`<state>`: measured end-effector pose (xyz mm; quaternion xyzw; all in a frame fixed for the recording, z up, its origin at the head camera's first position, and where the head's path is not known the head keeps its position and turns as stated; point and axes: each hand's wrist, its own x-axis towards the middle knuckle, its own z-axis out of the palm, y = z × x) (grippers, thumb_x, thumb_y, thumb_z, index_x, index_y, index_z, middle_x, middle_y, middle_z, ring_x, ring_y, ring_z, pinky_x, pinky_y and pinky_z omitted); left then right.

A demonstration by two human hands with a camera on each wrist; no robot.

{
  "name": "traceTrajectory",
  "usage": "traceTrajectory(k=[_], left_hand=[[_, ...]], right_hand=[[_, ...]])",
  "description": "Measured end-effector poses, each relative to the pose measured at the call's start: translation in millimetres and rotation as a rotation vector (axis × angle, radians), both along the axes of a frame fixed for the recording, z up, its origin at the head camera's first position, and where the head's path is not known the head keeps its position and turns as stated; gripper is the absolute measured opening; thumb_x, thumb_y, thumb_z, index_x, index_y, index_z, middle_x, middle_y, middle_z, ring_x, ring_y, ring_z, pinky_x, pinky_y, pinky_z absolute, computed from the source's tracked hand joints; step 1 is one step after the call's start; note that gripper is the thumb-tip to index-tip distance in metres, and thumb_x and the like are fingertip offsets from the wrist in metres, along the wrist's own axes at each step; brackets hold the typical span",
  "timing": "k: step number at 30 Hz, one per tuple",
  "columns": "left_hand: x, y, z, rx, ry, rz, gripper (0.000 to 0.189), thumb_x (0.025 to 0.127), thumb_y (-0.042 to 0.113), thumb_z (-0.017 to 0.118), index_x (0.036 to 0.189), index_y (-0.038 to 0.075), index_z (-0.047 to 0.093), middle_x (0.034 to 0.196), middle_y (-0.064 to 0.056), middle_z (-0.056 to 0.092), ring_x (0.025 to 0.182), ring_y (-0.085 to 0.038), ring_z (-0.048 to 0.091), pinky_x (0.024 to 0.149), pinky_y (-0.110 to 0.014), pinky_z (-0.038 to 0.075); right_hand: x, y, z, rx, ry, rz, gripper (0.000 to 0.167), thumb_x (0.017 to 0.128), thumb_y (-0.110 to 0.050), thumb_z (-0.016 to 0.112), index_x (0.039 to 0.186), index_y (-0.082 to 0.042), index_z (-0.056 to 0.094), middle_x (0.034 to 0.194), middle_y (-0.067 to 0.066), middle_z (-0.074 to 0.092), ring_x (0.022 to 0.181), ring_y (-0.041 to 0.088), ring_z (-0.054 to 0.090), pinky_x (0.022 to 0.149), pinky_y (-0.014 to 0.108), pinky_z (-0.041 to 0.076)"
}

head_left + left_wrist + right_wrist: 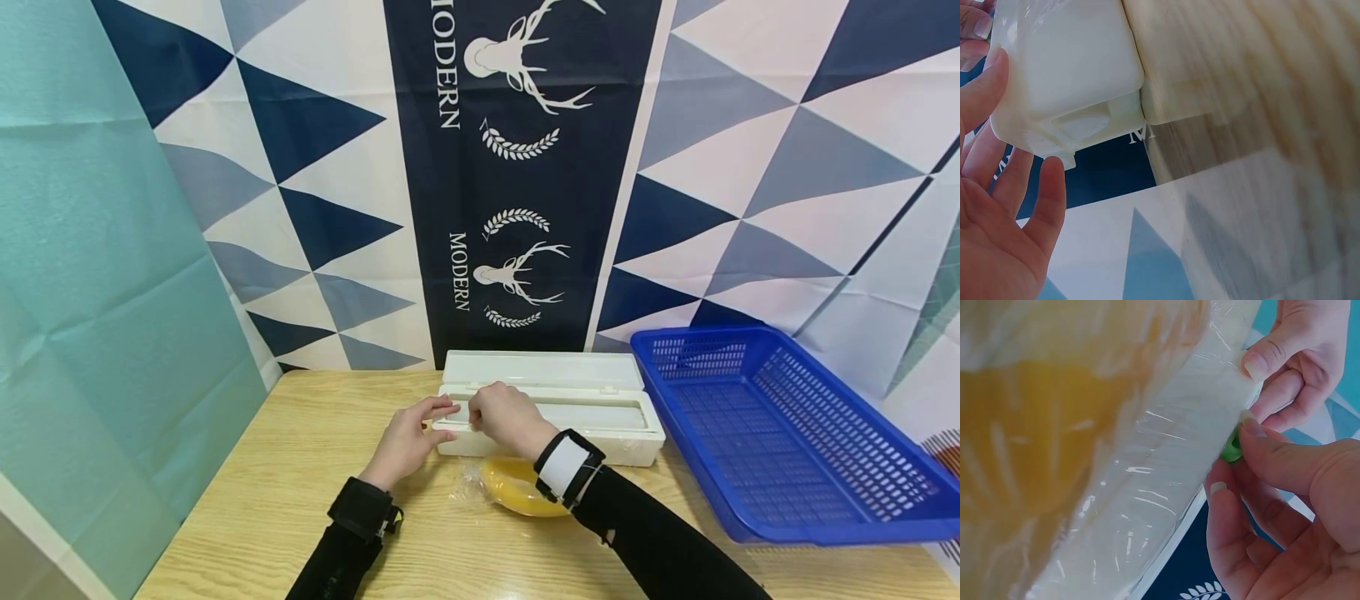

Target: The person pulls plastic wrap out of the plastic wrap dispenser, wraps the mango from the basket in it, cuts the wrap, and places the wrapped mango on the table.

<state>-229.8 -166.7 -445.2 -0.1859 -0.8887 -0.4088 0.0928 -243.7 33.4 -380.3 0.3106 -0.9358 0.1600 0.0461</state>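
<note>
A long white cling film dispenser (630, 447) lies on the table with its lid (540, 367) tipped back. Around its left end, my left hand (405, 440) has the thumb on the front and fingers behind; the left wrist view shows these fingers fairly straight. My right hand (508, 415) pinches a small green slider (1231, 450) at the dispenser's upper edge, close to the left thumb. Clear film (1141, 469) hangs down the front face. In front, partly behind the right wrist, is a yellow rounded thing (513, 492) with clear film about it.
A blue plastic basket (750, 454) stands on the right, its edge close to the dispenser's right end. Patterned cloth (517, 183) hangs behind the wooden table (262, 500), and a light teal sheet (112, 275) hangs at the left.
</note>
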Motion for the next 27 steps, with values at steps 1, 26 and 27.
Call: traceTrajectory(k=[1, 26, 27], left_hand=[[0.2, 0.1, 0.1, -0.001, 0.001, 0.000, 0.042, 0.087, 0.024, 0.077, 0.128, 0.023, 0.066, 0.124, 0.004, 0.068, 0.129, -0.024, 0.052, 0.088, -0.043, 0.051], [-1.1, 0.3, -0.9, -0.017, 0.005, 0.006, 0.041, 0.087, 0.025, 0.077, 0.127, 0.022, 0.067, 0.123, 0.006, 0.069, 0.130, -0.023, 0.051, 0.086, -0.040, 0.049], [-1.0, 0.4, -0.6, -0.013, 0.002, 0.006, 0.041, 0.087, 0.025, 0.077, 0.127, 0.022, 0.068, 0.123, 0.006, 0.069, 0.130, -0.022, 0.051, 0.086, -0.039, 0.049]], right_hand=[[0.1, 0.3, -0.3, 0.003, 0.001, -0.001, 0.025, 0.083, 0.003, 0.071, 0.069, -0.016, 0.067, 0.069, -0.007, 0.057, 0.063, 0.010, 0.050, 0.058, 0.026, 0.045], [0.2, 7.5, -1.0, -0.017, 0.009, -0.001, 0.026, 0.081, 0.006, 0.071, 0.067, -0.016, 0.067, 0.068, -0.007, 0.057, 0.063, 0.012, 0.050, 0.060, 0.029, 0.046], [0.2, 7.7, -0.8, -0.017, 0.009, -0.001, 0.026, 0.081, 0.006, 0.071, 0.067, -0.016, 0.067, 0.068, -0.007, 0.057, 0.063, 0.012, 0.050, 0.060, 0.029, 0.046]])
